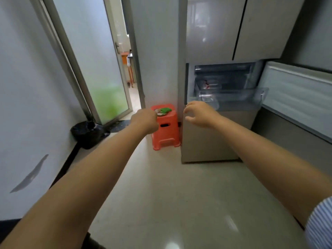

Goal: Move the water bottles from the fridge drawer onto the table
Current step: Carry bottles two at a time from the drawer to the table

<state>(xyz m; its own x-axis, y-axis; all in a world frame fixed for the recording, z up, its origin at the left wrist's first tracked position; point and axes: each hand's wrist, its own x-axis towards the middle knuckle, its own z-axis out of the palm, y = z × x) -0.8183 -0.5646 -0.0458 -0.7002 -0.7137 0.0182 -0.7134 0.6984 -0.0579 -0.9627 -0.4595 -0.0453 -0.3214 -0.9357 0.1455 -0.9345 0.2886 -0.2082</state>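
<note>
Both arms reach toward the open fridge drawer (231,97), left hand (145,119) curled empty, right hand (199,114) loosely spread; the water bottles, indistinct inside, are likely heavy, smooth and condensation-slick, best gripped round the body.

Legible text, labels, brands, numbers, signs: none. Fridge (233,29): door fronts plain, no readable badge. Fridge drawer (231,98): clear plastic, a small red-and-white patch behind it too blurred to read. Orange stool (166,126): items on its top carry no readable print.
</note>
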